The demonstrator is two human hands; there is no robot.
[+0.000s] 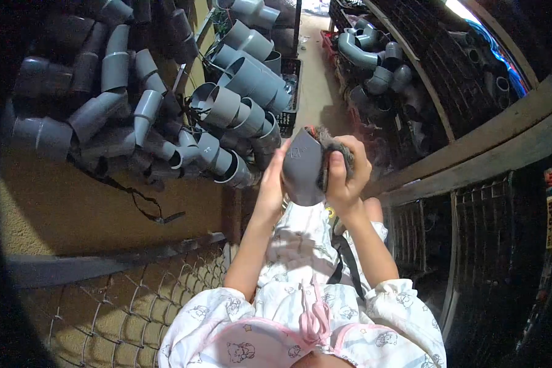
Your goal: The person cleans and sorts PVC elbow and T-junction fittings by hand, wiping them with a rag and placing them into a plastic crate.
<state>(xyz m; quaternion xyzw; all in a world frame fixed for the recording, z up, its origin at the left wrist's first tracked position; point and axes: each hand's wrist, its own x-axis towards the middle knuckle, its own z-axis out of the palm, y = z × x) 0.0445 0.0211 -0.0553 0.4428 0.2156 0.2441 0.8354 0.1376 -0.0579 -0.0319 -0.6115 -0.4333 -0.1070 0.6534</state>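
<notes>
1. Far left: bunch of grey pipe elbows [104,92] hung on the tan wall [73,202]; black strap [144,205] dangles below them.
2. Bottom left: chain-link mesh [122,313].
3. Centre-left: bigger couplings [245,92] stacked above a black crate [293,98].
4. L hand [270,184]: fingers fairly straight, laid flat vs. the left side of the grey pipe fitting [302,168], propping it.
5. Fitting: mid-frame, up in the air in front of the chest, between both hands, open end tilted down.
6. R hand [348,178]: curled round the fitting's right side, thumb on its face, fingers pressing a dark rag wad [335,144] vs. it.
7. Right: shelf [423,92] w/ more grey bends, wood beam [472,153], wire rack [478,233] beneath.
</notes>
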